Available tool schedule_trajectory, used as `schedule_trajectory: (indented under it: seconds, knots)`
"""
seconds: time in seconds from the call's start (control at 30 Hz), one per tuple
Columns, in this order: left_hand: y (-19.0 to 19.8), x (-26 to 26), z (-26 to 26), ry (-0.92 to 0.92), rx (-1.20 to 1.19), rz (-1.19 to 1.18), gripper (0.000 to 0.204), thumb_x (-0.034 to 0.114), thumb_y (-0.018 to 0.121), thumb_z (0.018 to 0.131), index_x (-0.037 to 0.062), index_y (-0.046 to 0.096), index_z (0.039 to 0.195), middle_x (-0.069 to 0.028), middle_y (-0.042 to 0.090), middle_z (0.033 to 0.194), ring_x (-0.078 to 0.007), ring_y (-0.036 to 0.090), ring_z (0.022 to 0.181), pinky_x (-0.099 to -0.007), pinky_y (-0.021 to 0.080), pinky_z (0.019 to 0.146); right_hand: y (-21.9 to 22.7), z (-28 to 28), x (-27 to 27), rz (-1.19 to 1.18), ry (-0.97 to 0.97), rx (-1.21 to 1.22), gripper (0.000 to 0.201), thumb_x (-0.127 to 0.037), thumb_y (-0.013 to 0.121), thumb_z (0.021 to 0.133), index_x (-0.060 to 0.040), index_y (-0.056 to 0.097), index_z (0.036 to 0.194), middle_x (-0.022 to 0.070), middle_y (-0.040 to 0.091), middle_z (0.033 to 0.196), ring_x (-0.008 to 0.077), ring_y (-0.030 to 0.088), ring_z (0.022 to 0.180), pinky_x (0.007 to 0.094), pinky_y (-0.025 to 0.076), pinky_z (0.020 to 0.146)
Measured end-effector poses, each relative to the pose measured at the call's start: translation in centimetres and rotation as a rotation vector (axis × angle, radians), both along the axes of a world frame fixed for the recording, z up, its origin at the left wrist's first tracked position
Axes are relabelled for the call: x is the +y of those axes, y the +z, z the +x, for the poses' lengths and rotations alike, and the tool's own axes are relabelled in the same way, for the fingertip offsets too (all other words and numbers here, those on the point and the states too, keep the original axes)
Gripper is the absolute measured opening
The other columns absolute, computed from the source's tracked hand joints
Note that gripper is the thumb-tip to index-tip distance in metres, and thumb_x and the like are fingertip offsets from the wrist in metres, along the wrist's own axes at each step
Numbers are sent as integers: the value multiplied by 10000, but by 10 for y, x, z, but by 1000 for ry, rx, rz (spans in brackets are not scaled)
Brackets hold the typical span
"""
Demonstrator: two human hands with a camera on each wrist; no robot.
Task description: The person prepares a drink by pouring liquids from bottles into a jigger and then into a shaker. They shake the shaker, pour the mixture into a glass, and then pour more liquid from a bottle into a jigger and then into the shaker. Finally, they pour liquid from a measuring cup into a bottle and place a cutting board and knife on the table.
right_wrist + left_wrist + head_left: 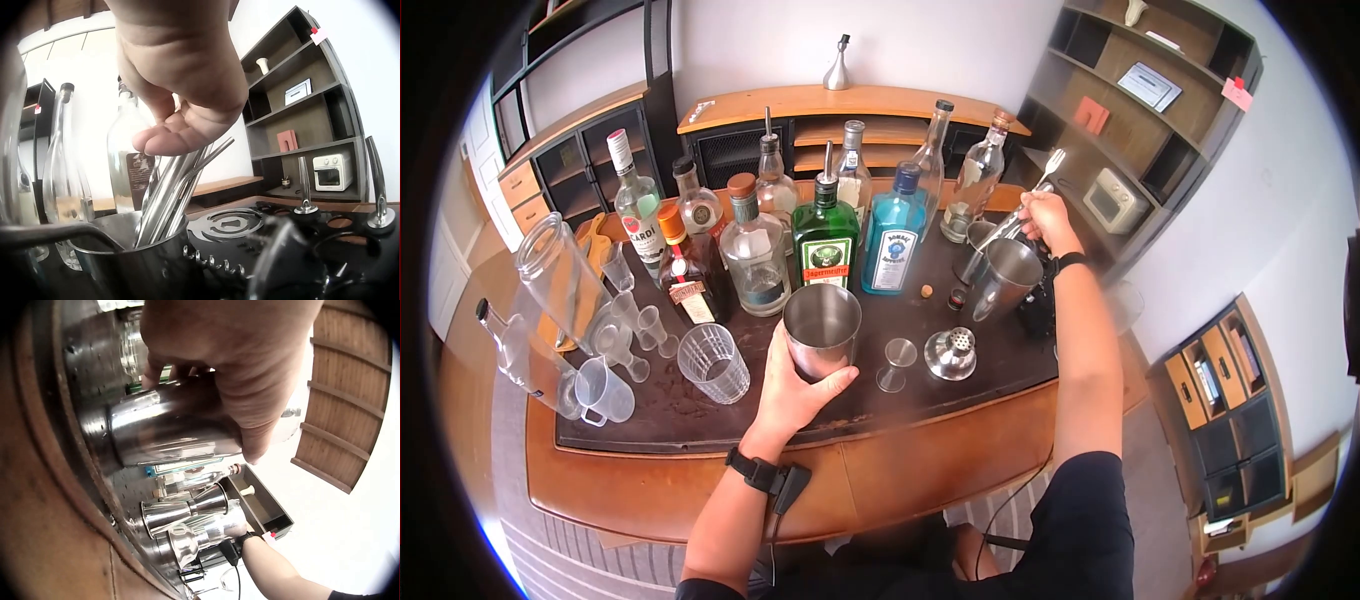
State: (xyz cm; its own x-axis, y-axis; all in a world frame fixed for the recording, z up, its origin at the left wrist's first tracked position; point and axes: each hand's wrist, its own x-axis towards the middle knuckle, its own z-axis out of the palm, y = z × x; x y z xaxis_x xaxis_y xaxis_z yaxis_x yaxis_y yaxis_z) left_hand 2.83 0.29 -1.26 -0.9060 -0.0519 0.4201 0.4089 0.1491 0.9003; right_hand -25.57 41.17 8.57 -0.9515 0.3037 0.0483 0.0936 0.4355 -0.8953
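My left hand [795, 385] grips a metal shaker tin [822, 325] from the side, its mouth facing up; in the left wrist view the fingers [147, 374] and thumb lie around the tin [181, 422]. My right hand [1048, 222] is over a metal cup [972, 262] at the back right and pinches the stem of a fork-ended bar spoon [1055, 160]. The right wrist view has this hand [181, 87] above the cup [140, 265], curled fingers at the tops of metal straws [181, 197] and a twisted stem [147, 200]. The fingertips' exact contact is partly hidden.
Several bottles stand behind the tin, among them a green bottle [825, 235] and a blue bottle [892, 240]. Another tin [1005, 280] stands beside the cup. A strainer top [950, 355], a jigger [897, 365] and a clear glass [714, 365] are nearer the front edge.
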Motion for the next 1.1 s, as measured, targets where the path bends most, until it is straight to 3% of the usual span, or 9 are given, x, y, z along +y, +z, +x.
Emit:
schedule_trajectory:
  seconds: [0.07, 0.17, 0.47, 0.67, 0.77, 0.9, 1.1]
  knots:
    - [1, 0, 0, 6, 5, -13, 895, 264, 925, 724, 24, 430, 1429, -149, 544, 1341, -268, 540, 1250, -407, 437, 1063, -1, 1, -1, 63, 19, 3, 283, -231, 620, 992, -41, 657, 1198, 59, 677, 778, 136, 578, 465, 290, 484, 411]
    - [-2, 0, -1, 10, 15, -15, 891, 262, 925, 725, 24, 432, 1428, -149, 546, 1338, -267, 543, 1246, -406, 440, 1060, -5, -1, -5, 42, 1, 17, 253, -250, 595, 1011, -70, 660, 1177, 33, 652, 759, 110, 516, 456, 275, 427, 395]
    - [0, 0, -1, 15, 34, -22, 880, 271, 924, 728, 24, 439, 1419, -152, 553, 1328, -271, 551, 1236, -406, 444, 1051, 6, 13, -13, 259, -86, 172, 486, -219, 584, 993, -83, 541, 1458, 36, 672, 748, 115, 512, 445, 298, 435, 396]
    - [-7, 0, -3, 16, 19, -21, 886, 270, 924, 726, 21, 435, 1421, -153, 550, 1334, -269, 546, 1242, -405, 443, 1052, 9, 22, -11, 267, -135, 196, 457, -229, 606, 985, -70, 587, 1413, 43, 683, 759, 120, 526, 446, 296, 443, 398]
    - [-4, 1, -2, 7, 7, -7, 888, 258, 922, 727, 19, 429, 1426, -154, 546, 1339, -265, 542, 1246, -404, 441, 1056, 14, 24, -5, 167, -125, 233, 456, -230, 650, 960, -34, 614, 1370, 53, 687, 720, 128, 555, 446, 296, 456, 407]
    - [-3, 1, -2, -5, 8, 11, 885, 238, 917, 733, 16, 422, 1433, -157, 541, 1346, -262, 538, 1252, -404, 437, 1063, 29, 35, -3, -25, -102, 251, 407, -239, 667, 960, -4, 649, 1291, 46, 659, 721, 107, 504, 429, 271, 388, 376]
    - [-7, -1, -3, -2, 13, -14, 923, 247, 920, 732, -1, 398, 1452, -165, 530, 1360, -267, 528, 1270, -403, 434, 1072, 75, 85, -24, -161, -36, 448, 315, -206, 612, 1001, -10, 652, 1244, 59, 650, 772, 99, 498, 443, 261, 390, 387]
